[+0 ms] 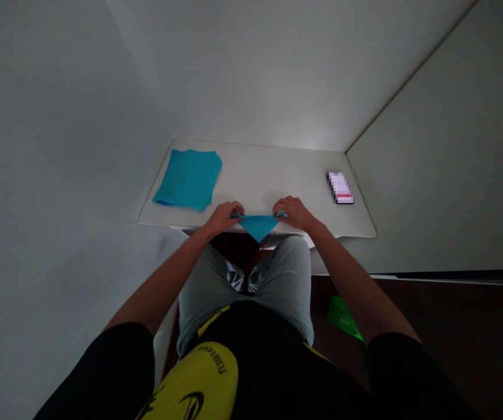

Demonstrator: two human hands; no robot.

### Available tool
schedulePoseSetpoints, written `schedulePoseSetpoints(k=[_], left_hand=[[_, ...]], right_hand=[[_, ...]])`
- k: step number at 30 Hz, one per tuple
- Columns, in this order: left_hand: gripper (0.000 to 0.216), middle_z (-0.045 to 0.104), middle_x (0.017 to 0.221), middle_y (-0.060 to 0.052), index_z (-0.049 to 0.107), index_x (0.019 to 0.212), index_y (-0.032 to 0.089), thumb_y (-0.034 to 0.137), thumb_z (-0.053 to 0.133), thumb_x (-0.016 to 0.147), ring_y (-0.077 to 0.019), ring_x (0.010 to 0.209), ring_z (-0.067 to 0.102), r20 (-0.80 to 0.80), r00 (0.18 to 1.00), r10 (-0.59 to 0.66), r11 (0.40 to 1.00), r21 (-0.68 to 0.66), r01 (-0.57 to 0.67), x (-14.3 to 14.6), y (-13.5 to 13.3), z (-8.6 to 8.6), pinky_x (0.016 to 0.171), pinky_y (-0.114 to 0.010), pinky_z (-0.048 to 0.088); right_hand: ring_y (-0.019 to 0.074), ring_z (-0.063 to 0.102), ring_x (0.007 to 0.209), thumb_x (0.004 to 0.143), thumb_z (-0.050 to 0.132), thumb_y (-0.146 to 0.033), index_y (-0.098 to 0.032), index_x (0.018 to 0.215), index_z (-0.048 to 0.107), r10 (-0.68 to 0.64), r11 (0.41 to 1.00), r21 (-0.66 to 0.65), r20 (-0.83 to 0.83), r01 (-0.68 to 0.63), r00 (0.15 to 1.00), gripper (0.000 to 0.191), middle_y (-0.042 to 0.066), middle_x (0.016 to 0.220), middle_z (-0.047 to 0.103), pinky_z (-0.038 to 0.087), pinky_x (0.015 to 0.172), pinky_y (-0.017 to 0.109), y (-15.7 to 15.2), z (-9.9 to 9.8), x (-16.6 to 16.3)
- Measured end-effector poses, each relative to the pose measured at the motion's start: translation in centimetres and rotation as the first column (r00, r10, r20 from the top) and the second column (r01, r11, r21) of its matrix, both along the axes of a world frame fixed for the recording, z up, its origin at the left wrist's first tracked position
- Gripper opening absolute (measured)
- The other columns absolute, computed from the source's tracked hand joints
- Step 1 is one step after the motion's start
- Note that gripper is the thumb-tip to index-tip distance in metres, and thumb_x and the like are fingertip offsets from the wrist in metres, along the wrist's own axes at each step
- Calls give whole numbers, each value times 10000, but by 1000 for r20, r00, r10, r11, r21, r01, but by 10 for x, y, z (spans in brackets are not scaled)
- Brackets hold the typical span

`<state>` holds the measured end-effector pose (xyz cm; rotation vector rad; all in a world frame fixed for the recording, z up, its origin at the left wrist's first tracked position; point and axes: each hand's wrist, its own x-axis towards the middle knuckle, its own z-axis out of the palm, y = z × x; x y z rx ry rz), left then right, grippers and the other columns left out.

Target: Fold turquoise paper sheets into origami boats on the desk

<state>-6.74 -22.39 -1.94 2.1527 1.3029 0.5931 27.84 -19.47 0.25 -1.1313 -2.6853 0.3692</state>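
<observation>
Blue paper triangle (259,225) sat at the near edge of the bench (268,175). Its long folded edge lay on the top. The tip pointed back at me and hung past the edge, over my lap.

Left hand (225,214) was clenched on the left corner of that edge and right hand (294,211) on the right corner. Fingers were curled down onto the paper. I couldn't see the thumbs.

My read: the sheet was already folded corner to corner, and the step in hand was setting that diagonal crease, with both ends pinned.

Next move, as I judged it, called for:
- getting the whole triangle onto the bench, since the tip had nothing under it
- keeping one corner pinned while the other hand ran along the fold
- checking that the two layers matched at the tip; the light was too low for me to tell

Risk: pressing with the tip unsupported could skew the crease.

Stack of blue sheets (189,178) lay at the far left of the bench, well apart from both hands. Phone (340,187) lay near the right edge with its screen lit. Green item (343,318) was on the floor beside my right arm, and I couldn't tell what it was.
</observation>
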Motion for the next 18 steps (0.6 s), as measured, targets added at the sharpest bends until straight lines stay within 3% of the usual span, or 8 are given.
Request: schedulePoseSetpoints(k=[3,6,11,14,18], left_hand=[[448,790,1404,-76,734,1404,288,179,654,976,-299,1334,698,-93,995,-22,990,136,34,12,-24,1,1184,-541,488],[491,710,1547,-50,740,1426,318,124,570,1009,-300,1515,592,-167,985,-33,973,220,70,25,-44,0,1292,-601,383],[567,648,1614,-80,685,1522,293,109,514,1014,-318,1596,514,-197,980,7,962,268,47,31,-59,-6,1337,-642,332],[654,542,1704,-111,567,1645,245,171,570,995,-328,1629,466,-209,978,5,961,273,53,25,-67,-8,1369,-618,299],[713,472,1748,-120,485,1700,214,240,614,999,-320,1655,423,-196,980,32,955,295,28,12,-75,-12,1378,-584,308]], right_hand=[[330,669,1320,1029,632,-149,-293,1305,773,12,996,94,19,-13,1000,342,81,1408,777,453,1148,559,-30,0,-18],[320,625,1468,1015,587,-91,-274,1538,660,22,996,84,0,-22,1000,559,105,1613,656,459,1237,564,-59,-15,-44],[339,445,1643,927,601,-61,-195,1764,365,-7,999,36,-55,9,998,879,148,1775,442,391,1354,581,-88,-43,-74],[343,333,1699,868,629,-56,-148,1789,272,-14,999,35,-93,17,996,993,165,1825,330,342,1387,583,-94,-50,-68],[343,344,1695,935,629,-121,-194,1804,222,-74,995,61,-145,84,987,963,154,1829,326,342,1375,629,-99,-55,-39]])
